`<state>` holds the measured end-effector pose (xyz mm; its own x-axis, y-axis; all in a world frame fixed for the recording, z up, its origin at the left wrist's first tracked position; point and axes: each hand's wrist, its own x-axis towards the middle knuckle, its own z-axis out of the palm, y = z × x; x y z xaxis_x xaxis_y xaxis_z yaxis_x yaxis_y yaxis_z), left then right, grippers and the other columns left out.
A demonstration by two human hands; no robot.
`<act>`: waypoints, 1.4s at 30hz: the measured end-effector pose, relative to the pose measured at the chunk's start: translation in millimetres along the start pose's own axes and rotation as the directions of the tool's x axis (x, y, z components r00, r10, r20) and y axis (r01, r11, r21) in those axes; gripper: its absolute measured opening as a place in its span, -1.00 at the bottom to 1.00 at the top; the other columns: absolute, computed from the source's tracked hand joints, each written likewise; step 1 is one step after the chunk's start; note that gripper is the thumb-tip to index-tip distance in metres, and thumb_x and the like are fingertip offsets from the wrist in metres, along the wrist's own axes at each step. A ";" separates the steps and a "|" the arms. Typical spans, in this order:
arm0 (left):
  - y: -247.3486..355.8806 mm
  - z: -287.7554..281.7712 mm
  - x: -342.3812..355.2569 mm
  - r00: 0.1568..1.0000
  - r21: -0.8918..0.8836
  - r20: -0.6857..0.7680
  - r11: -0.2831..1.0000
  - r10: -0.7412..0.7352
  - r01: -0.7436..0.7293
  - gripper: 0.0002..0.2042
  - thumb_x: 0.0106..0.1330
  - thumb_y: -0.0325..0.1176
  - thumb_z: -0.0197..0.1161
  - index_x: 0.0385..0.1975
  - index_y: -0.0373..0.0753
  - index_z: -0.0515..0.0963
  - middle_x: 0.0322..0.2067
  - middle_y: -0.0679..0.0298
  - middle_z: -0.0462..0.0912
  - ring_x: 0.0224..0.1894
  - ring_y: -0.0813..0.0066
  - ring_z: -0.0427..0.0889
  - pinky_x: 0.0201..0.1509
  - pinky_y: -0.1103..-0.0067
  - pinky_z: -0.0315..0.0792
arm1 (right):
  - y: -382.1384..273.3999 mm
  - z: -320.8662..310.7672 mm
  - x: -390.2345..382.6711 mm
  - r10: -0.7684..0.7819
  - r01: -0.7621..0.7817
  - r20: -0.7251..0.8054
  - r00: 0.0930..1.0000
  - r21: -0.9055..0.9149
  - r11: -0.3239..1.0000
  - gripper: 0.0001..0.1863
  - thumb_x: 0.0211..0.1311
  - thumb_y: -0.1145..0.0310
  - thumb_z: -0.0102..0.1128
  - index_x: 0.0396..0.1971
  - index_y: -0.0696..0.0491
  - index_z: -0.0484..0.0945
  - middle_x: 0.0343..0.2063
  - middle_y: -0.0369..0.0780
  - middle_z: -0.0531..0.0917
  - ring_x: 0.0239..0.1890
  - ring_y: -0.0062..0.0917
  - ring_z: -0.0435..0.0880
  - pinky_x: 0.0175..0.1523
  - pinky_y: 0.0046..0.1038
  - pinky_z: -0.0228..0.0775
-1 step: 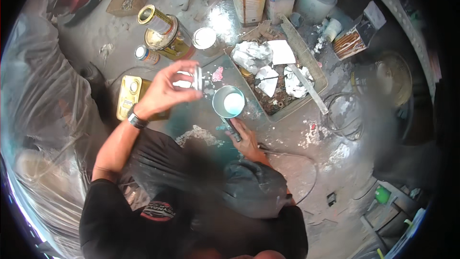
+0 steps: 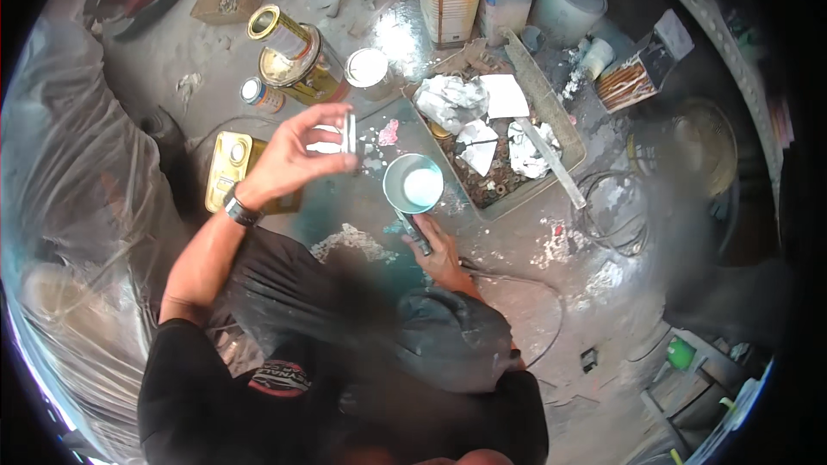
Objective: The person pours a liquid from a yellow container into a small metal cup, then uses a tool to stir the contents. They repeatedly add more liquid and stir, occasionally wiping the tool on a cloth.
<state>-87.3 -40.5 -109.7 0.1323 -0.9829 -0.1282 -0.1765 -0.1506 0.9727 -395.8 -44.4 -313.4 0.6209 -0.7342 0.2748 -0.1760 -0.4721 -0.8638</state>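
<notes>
My right hand [image 2: 445, 258] is wrapped round the dark handle of a spray gun [image 2: 417, 233], low in front of my knees. Its open-topped cup [image 2: 388, 185] shows a teal-tinted inner wall and a pool of white liquid [image 2: 421, 188] at the bottom. To the left of the cup and a little higher in the picture, my left hand [image 2: 297, 155] pinches a thin, pale, edge-on piece that looks like a lid [image 2: 349, 139] between thumb and fingers. The lid is apart from the cup.
Right of the cup lies a tray [image 2: 493, 213] of debris, crumpled paper and a flat stick [image 2: 556, 168]. Paint tins [image 2: 297, 73], a white-topped can [image 2: 368, 68] and a gold rectangular can [image 2: 231, 164] stand to the left. A thin hose [image 2: 551, 310] curves over the stained floor.
My left hand and the lid sit slightly farther left, and the lid appears more edge-on. The spray gun stays nearly where it was in my right hand.
</notes>
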 end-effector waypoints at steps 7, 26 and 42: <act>-6.1 1.4 -1.3 0.977 0.237 0.130 0.962 -0.168 0.134 -0.27 0.15 -0.33 0.59 0.35 -0.24 0.44 -0.01 0.26 0.65 0.06 0.50 0.60 0.17 0.48 0.52 | 6.2 4.4 3.1 0.031 -0.023 -0.111 0.993 0.069 0.997 -0.43 0.30 0.26 0.46 0.27 0.09 0.56 0.11 0.01 0.69 0.12 -0.13 0.73 0.18 -0.25 0.57; -41.0 -8.3 0.5 0.908 0.655 0.362 0.751 -0.212 -0.086 -0.19 0.01 -0.06 0.63 0.24 -0.37 0.49 0.03 -0.12 0.66 0.11 -0.02 0.64 0.23 0.31 0.50 | -3.4 -244.2 196.6 0.660 -0.604 0.273 0.700 0.719 0.343 -0.33 0.51 -0.28 -0.05 0.20 0.03 0.49 -0.27 -0.14 0.79 -0.74 -0.56 0.57 -0.67 -0.57 0.45; -54.2 4.7 9.0 0.880 0.631 0.448 0.754 -0.160 -0.184 -0.20 0.02 -0.06 0.60 0.23 -0.36 0.46 -0.01 -0.06 0.63 0.06 0.01 0.64 0.18 0.29 0.51 | -15.6 -193.5 172.0 0.628 -0.571 0.016 0.778 0.436 0.695 -0.60 0.50 0.08 0.22 -0.11 0.19 0.66 -0.35 -0.20 0.77 -0.77 -0.56 0.53 -0.68 -0.49 0.33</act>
<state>-81.1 -41.6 -164.5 -0.2920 -0.8883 -0.3545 -0.7727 0.0007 0.6347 -434.1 -257.7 -170.9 0.3845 -0.8598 -0.3359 -0.1436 0.3038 -0.9419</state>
